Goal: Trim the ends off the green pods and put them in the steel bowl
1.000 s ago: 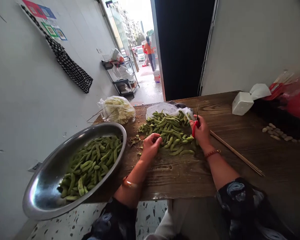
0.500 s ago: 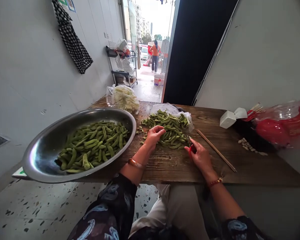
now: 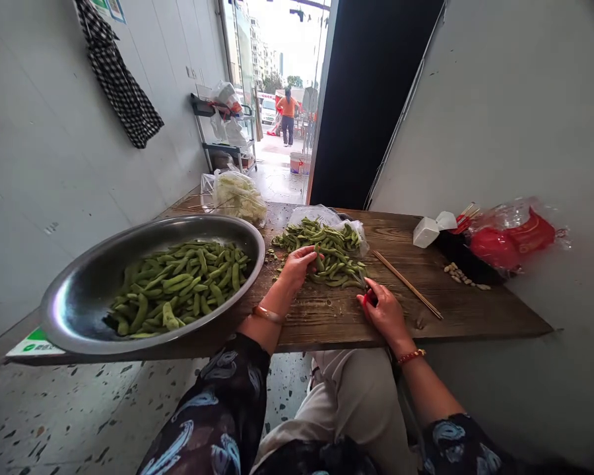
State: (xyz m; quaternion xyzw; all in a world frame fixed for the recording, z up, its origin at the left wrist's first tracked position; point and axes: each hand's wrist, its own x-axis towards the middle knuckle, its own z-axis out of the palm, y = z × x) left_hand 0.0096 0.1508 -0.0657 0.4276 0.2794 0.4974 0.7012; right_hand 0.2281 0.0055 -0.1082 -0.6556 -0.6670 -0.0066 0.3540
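My left hand (image 3: 295,269) pinches a green edamame pod (image 3: 319,260) between thumb and fingertips, at the near edge of the pod pile. Red-handled scissors (image 3: 369,301) are in my right hand (image 3: 387,313), fingers closed round the grips; the blades point away toward the pile and are partly hard to make out. The heap of edamame pods (image 3: 334,239) lies on the wooden table, partly on a clear plastic bag (image 3: 360,236). To my left, a wide steel basin (image 3: 59,300) holds many more pods (image 3: 183,284).
Wooden skewers (image 3: 410,285) lie right of my right hand. Further right are peanuts (image 3: 462,276), a white box (image 3: 426,232) and a red plastic package (image 3: 499,247). A bag of pale vegetables (image 3: 237,196) sits behind the basin. A person (image 3: 288,117) stands outside the doorway.
My view has swung slightly right, so the scene sits further left. My left hand now has a pod turned upright at its fingertips. The scissors stay in my right hand.
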